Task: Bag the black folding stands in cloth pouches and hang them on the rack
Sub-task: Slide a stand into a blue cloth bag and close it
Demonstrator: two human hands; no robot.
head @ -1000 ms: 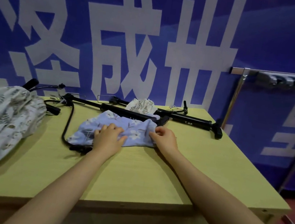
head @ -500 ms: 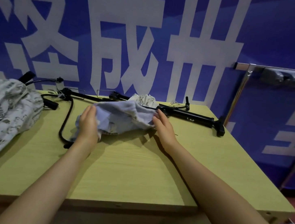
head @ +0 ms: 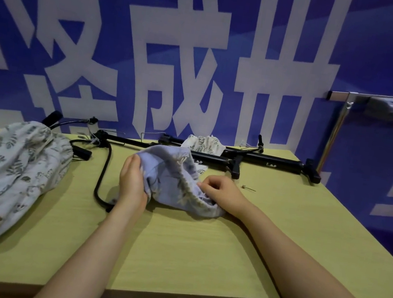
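Both hands, left hand (head: pixel 132 182) and right hand (head: pixel 219 192), are gripping the blue floral pouch (head: pixel 173 178), hiding black folding stands (head: pixel 264 159) partly, on the yellow-green table (head: pixel 176 247) before a blue banner (head: pixel 231 40).

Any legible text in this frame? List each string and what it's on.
"成" on the blue banner, white, fully readable.
"世" on the same banner, top cropped; likely reading only.
Other white characters at the banner's left and right edges: cut off, unreadable.
Small white mark on the far black folding stand: too small to read.

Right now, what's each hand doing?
Left hand: holding the blue pouch.
Right hand: pinching the same pouch's edge.
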